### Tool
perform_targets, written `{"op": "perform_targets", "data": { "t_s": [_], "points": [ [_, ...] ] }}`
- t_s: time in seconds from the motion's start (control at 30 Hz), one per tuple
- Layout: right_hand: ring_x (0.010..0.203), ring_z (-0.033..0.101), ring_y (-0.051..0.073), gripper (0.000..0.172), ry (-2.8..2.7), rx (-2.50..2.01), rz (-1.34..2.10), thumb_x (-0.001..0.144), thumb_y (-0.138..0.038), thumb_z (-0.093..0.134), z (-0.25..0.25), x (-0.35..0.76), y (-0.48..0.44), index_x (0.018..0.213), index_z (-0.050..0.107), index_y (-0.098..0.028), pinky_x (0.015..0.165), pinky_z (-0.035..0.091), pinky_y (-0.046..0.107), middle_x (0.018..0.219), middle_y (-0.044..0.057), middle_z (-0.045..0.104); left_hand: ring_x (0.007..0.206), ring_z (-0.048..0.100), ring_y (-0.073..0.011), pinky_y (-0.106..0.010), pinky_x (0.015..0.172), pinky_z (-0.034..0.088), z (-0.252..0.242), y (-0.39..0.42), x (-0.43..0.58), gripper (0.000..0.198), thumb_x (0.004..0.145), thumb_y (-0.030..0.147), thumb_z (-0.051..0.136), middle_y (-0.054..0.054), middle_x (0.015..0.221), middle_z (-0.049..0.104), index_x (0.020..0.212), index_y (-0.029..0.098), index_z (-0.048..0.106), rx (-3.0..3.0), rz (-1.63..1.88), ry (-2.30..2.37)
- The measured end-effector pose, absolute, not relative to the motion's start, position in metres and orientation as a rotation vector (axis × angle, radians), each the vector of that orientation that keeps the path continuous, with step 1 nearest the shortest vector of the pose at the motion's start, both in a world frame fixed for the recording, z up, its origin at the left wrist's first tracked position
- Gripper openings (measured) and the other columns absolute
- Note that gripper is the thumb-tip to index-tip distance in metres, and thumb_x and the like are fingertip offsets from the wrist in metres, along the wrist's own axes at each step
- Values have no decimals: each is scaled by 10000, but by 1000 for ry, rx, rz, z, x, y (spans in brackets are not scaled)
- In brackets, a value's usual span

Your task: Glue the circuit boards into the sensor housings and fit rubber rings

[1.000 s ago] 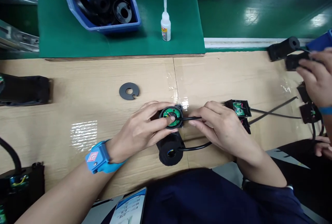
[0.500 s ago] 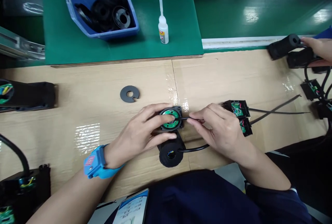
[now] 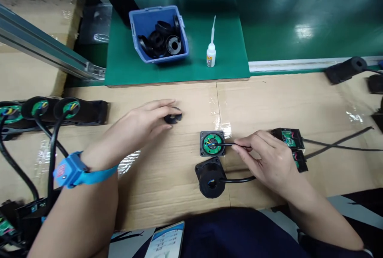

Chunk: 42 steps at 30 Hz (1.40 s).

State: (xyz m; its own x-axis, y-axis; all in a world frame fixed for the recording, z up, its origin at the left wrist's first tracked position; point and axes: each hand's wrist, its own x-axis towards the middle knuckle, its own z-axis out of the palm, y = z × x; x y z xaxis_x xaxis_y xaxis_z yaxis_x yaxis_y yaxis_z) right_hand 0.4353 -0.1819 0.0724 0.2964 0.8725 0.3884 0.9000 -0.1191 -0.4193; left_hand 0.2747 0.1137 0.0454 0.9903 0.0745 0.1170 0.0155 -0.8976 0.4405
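My right hand (image 3: 266, 158) pinches a thin black cable (image 3: 228, 144) between thumb and fingertips. The cable leads into a square black housing (image 3: 204, 153) with a round green circuit board (image 3: 213, 150) inside, where small coloured wires show. My left hand (image 3: 149, 120), with a blue wrist strap (image 3: 80, 170), is over a flat black notched ring (image 3: 170, 119). Its index finger lies across the ring and the thumb is apart, near the ring's lower edge. Just below the housing stands a black cylindrical part (image 3: 212, 184) with a thicker cable (image 3: 239, 180) coming out of it.
A blue bin (image 3: 161, 14) of black round parts and a white dropper bottle (image 3: 211, 56) stand on a green board (image 3: 197, 72). Wired black cylinders (image 3: 86, 116) lie at left. Small boxes with circuit boards (image 3: 289, 138) sit right of my right hand.
My left hand has left the circuit board and moved left to the notched ring. My right hand still holds the cable. The view has shifted, and the other person's hand is out of sight.
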Motion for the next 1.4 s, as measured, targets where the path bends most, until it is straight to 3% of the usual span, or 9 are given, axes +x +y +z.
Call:
{"op": "perform_targets", "data": {
  "t_s": [0.13, 0.3, 0.4, 0.57, 0.8, 1.07, 1.17, 1.27, 1.4],
  "points": [
    [751, 657, 146, 66, -1558, -2002, -4, 976, -167, 615, 73, 435, -182, 912, 603, -183, 671, 529, 284, 820, 26, 702, 979, 744, -270, -436, 878, 639, 35, 121, 276, 357, 943, 596, 569, -53, 1096, 761, 1041, 287, 718, 2669, 217, 70],
    [733, 661, 150, 55, -1533, -2005, 21, 967, -156, 621, 75, 435, -182, 913, 619, -164, 670, 531, 282, 809, 33, 705, 975, 744, -296, -474, 816, 638, 45, 102, 270, 396, 946, 634, 534, -54, 1077, 768, 938, 271, 694, 2756, 347, 129],
    [725, 661, 151, 50, -1528, -2015, 41, 972, -167, 614, 75, 435, -182, 924, 628, -166, 668, 537, 288, 817, 33, 711, 938, 750, -256, -406, 770, 645, 70, 71, 270, 400, 929, 637, 571, -33, 1104, 764, 1060, 272, 669, 2650, 391, 223],
    [702, 634, 147, 59, -1521, -2032, 63, 971, -169, 623, 75, 435, -182, 914, 623, -153, 651, 526, 292, 783, 19, 681, 1008, 702, -195, -331, 921, 604, 93, 23, 279, 483, 950, 476, 632, -37, 1163, 734, 1356, 219, 578, 2571, 398, -4],
    [741, 631, 145, 34, -1513, -2023, 110, 964, -151, 632, 72, 435, -185, 931, 623, -152, 676, 532, 289, 816, 26, 677, 1040, 644, -213, -366, 900, 591, 77, 16, 291, 510, 950, 433, 621, -68, 1153, 694, 1389, 186, 550, 2616, 267, -110],
    [709, 621, 139, 65, -1524, -2061, 76, 977, -171, 614, 71, 433, -185, 917, 641, -165, 667, 522, 296, 784, 15, 682, 874, 672, -221, -377, 739, 631, 85, 15, 296, 466, 993, 495, 498, -77, 994, 683, 1272, 142, 620, 2747, 213, -116],
    [766, 636, 160, 38, -1577, -2072, -108, 955, -191, 660, 78, 431, -184, 977, 679, -166, 713, 508, 325, 843, 30, 734, 786, 664, -217, -372, 655, 629, 86, 16, 299, 469, 1002, 493, 456, -81, 927, 674, 1203, 115, 648, 2793, 234, -144],
    [759, 637, 177, 211, -1699, -1964, -294, 912, -280, 736, 84, 425, -184, 1070, 720, -141, 684, 466, 353, 827, 31, 755, 812, 665, -220, -369, 662, 633, 86, 16, 301, 454, 1036, 432, 384, -90, 937, 683, 1205, 99, 642, 2790, 231, -214],
    [608, 599, 159, 332, -1823, -1940, -194, 975, -342, 643, 82, 416, -183, 1150, 703, -67, 589, 424, 362, 696, 16, 700, 897, 674, -253, -413, 722, 645, 85, 16, 299, 481, 1049, 416, 353, -114, 1005, 702, 1269, 81, 619, 2797, 176, -263]
  ]
}}
